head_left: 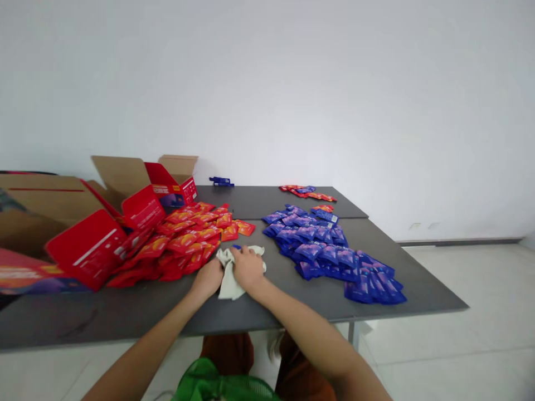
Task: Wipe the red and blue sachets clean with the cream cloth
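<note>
Both my hands rest on a whitish cloth [228, 284] lying on the dark grey table [292, 303] near its front edge. My right hand [247, 267] lies on top of the cloth with its fingers curled over it, close to a small blue packet tip. My left hand [208, 278] grips the cloth's left edge, right beside a heap of red packets [184, 242]. A spread of blue packets [330, 253] lies to the right of my right hand.
Open red-and-brown cardboard boxes [137, 200] stand at the left of the table. A few red and blue packets [307, 192] and a small blue item [221, 181] lie at the far edge. A green bag [217, 384] sits in my lap. White wall behind, tiled floor right.
</note>
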The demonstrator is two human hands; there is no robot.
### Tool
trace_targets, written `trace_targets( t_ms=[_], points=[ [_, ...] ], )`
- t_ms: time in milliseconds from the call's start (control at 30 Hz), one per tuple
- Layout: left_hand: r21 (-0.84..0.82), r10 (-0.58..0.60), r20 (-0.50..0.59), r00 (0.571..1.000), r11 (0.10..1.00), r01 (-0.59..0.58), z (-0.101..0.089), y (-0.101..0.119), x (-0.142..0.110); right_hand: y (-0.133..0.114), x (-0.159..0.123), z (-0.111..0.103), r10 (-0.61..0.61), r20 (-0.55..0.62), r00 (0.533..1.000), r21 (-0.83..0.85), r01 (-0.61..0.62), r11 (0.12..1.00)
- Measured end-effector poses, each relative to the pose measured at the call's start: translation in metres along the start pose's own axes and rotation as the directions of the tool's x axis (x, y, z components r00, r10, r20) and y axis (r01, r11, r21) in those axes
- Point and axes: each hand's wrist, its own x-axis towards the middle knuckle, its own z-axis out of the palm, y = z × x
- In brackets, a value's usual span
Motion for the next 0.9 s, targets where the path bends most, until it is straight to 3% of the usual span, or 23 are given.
trace_targets(
  t_ms=[133, 367, 500, 633, 733, 900],
  points=[
    [0.092, -0.04, -0.013, 0.999, 0.995, 0.041, -0.002, 0.007, -0.006, 0.006, 0.025, 0.0, -0.021, 0.061, 0.998, 0.025, 0.02, 0.999],
    [0.072, 0.116, -0.01, 0.993, 0.991, -0.115, -0.001, -0.005, -0.01, 0.016, -0.009, -0.004, -0.226, 0.116, 0.967, 0.039, 0.223, 0.974],
    [0.155, 0.036, -0.022, 0.999, 0.987, -0.032, 0.001, 0.003, -0.008, 0.024, 0.007, -0.006, -0.144, 0.119, 0.982, 0.003, 0.145, 0.989],
    [0.259, -0.056, -0.092, 0.994, 0.963, 0.079, 0.008, 0.012, -0.013, 0.012, 0.025, -0.005, -0.064, 0.112, 0.992, -0.03, 0.068, 0.997],
    [0.327, -0.042, -0.138, 0.99, 0.941, 0.086, 0.011, 0.014, -0.016, 0.004, 0.011, -0.01, -0.098, 0.124, 0.987, -0.036, 0.103, 0.994],
    [0.338, -0.011, -0.156, 0.988, 0.939, 0.064, 0.01, 0.017, -0.015, 0.015, -0.046, -0.028, -0.13, 0.173, 0.976, -0.053, 0.141, 0.989]
  ],
)
